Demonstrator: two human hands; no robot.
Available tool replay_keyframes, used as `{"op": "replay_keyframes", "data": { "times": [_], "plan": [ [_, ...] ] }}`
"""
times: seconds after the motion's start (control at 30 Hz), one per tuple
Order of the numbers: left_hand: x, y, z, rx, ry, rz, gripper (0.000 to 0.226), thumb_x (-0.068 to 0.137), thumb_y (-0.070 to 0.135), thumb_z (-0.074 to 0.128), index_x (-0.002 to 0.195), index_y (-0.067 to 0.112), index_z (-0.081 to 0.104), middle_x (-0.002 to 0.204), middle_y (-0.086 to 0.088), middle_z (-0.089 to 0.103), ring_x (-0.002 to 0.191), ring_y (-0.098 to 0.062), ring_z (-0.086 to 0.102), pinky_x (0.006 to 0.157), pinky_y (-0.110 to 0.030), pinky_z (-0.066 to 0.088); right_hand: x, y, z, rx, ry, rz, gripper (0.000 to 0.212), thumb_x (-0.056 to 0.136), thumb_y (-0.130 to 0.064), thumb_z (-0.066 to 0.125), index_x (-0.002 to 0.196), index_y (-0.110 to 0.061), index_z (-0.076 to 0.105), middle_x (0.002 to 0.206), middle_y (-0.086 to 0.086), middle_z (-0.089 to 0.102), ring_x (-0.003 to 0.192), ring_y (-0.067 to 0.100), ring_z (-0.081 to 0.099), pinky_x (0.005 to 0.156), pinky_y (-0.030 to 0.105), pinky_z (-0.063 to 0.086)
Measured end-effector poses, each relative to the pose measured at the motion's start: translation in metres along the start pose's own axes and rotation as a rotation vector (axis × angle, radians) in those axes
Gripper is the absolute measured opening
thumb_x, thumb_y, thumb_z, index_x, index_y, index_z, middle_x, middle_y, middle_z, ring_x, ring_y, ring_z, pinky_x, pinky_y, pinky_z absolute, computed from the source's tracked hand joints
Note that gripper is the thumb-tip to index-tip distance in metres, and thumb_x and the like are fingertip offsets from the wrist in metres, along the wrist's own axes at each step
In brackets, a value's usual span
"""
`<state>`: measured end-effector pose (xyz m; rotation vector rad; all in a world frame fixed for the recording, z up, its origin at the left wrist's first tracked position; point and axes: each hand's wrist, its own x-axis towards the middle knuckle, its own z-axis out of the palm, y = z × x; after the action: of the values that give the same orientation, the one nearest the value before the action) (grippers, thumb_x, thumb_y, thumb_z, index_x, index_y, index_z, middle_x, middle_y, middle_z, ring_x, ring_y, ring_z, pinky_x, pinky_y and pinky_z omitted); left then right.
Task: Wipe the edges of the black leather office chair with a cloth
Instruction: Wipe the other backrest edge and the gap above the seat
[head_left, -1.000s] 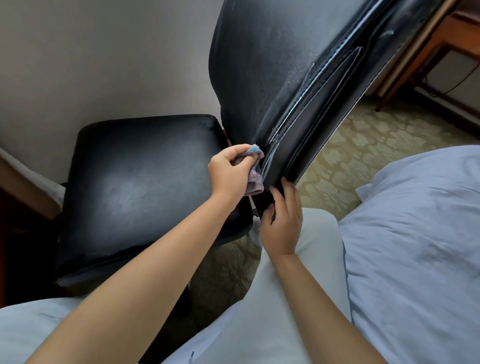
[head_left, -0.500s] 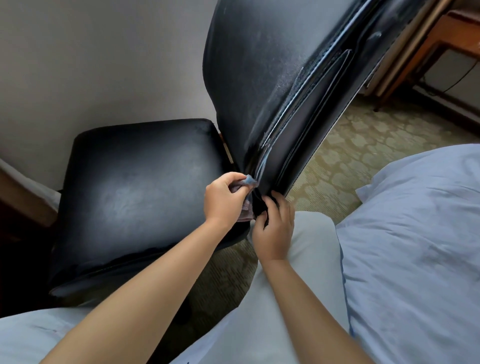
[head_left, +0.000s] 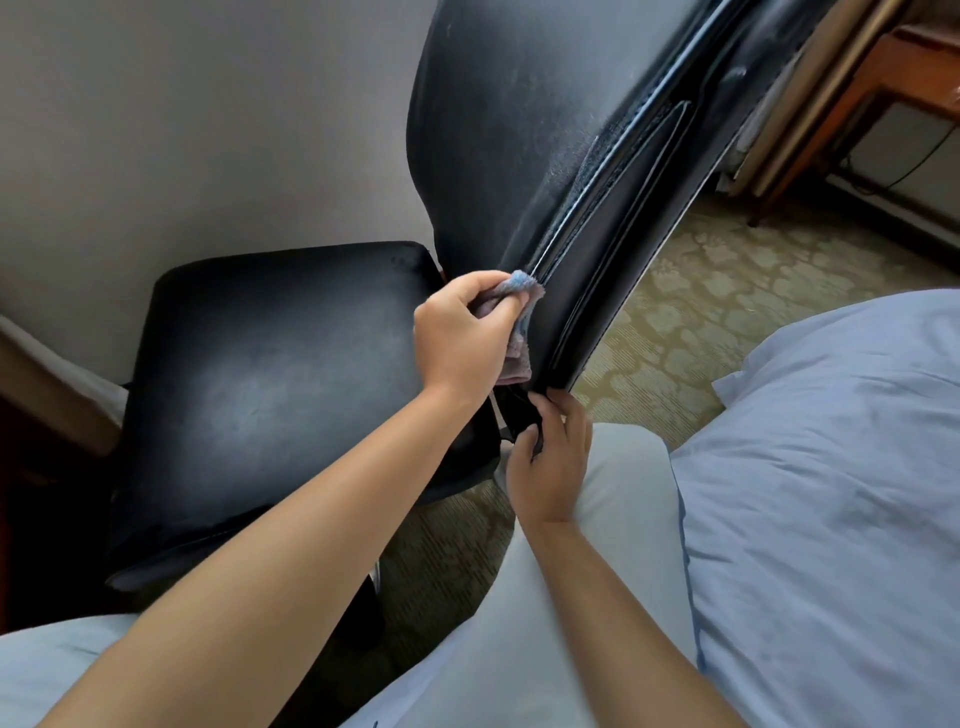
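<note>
The black leather office chair fills the view: its seat lies to the left and its backrest rises up the middle. My left hand grips a small blue and pink cloth and presses it against the backrest's side edge, low down by the stitched seam. My right hand sits just below, its fingers curled round the bottom corner of the backrest.
A white pillow or duvet lies on the right, and my pale trouser leg is below the hands. Patterned carpet runs behind the chair. A wooden table leg stands at the top right. A grey wall is on the left.
My left hand dipped with the cloth to the backrest's bottom corner, then slid back up the edge. My right hand stayed gripping the lower corner.
</note>
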<state>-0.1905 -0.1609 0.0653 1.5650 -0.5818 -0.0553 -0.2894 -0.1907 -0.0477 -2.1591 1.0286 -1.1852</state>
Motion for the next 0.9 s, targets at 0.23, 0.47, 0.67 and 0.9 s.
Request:
{"op": "replay_keyframes", "data": {
  "times": [0.23, 0.47, 0.67, 0.9],
  "plan": [
    [-0.006, -0.014, -0.005, 0.235, -0.052, 0.187, 0.019, 0.08, 0.013, 0.073, 0.098, 0.015, 0.075, 0.089, 0.006, 0.073, 0.083, -0.009, 0.068, 0.075, -0.031, 0.057, -0.001, 0.005, -0.001, -0.008, 0.0, 0.001, 0.033, 0.08, 0.0, 0.047, 0.108, -0.002, 0.066, 0.117, 0.014, 0.057, 0.11, 0.018, 0.043, 0.099, 0.0, 0.019],
    [-0.028, -0.048, -0.001, 0.322, -0.015, 0.04, 0.02, 0.078, 0.013, 0.072, 0.098, 0.015, 0.074, 0.086, -0.001, 0.073, 0.083, -0.021, 0.068, 0.074, -0.035, 0.055, 0.0, 0.007, 0.004, 0.015, 0.021, 0.041, 0.036, 0.076, 0.006, 0.052, 0.108, -0.005, 0.066, 0.118, 0.009, 0.057, 0.111, 0.017, 0.044, 0.095, 0.017, 0.032],
    [-0.034, -0.079, -0.005, 0.519, -0.241, -0.293, 0.018, 0.083, 0.026, 0.065, 0.099, 0.026, 0.074, 0.094, 0.004, 0.072, 0.093, -0.018, 0.064, 0.07, -0.027, 0.045, 0.002, 0.009, 0.006, 0.035, 0.012, 0.083, 0.035, 0.078, 0.002, 0.05, 0.108, -0.005, 0.065, 0.115, 0.01, 0.06, 0.109, 0.022, 0.049, 0.092, 0.013, 0.031],
    [-0.029, -0.069, -0.009, 0.302, -0.155, -0.259, 0.015, 0.08, 0.019, 0.072, 0.095, 0.019, 0.076, 0.08, 0.009, 0.068, 0.086, -0.012, 0.065, 0.08, -0.035, 0.054, 0.006, 0.005, 0.003, 0.139, 0.07, 0.172, 0.026, 0.082, 0.006, 0.052, 0.103, -0.001, 0.065, 0.11, 0.011, 0.057, 0.103, 0.026, 0.057, 0.087, 0.034, 0.049]
  ]
}}
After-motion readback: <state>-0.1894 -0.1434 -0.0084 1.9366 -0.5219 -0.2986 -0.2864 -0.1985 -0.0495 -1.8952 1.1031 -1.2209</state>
